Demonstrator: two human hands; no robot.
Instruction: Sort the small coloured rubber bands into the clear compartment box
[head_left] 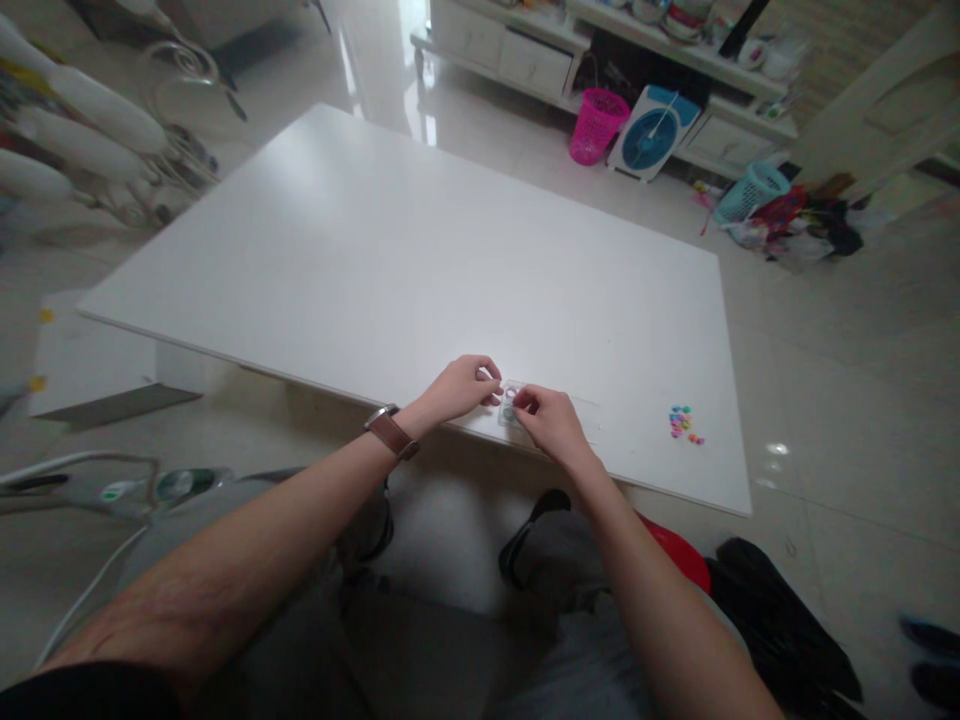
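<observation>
Both hands meet at the near edge of a white table (420, 250). My left hand (459, 386), with a brown watch strap on its wrist, has its fingers curled and pinched beside a small clear plastic case (511, 410). My right hand (551, 420) pinches at the same case from the right, fingers closed on it. What the left fingertips hold is too small to make out. A small heap of coloured beads (684, 423) lies on the table to the right of my right hand.
A thin clear sheet (585, 415) lies just right of the case. On the floor beyond the table stand a pink basket (596, 125), a blue-and-white fan (649, 135) and a teal basket (754, 188). A red stool (679, 555) shows under my right arm.
</observation>
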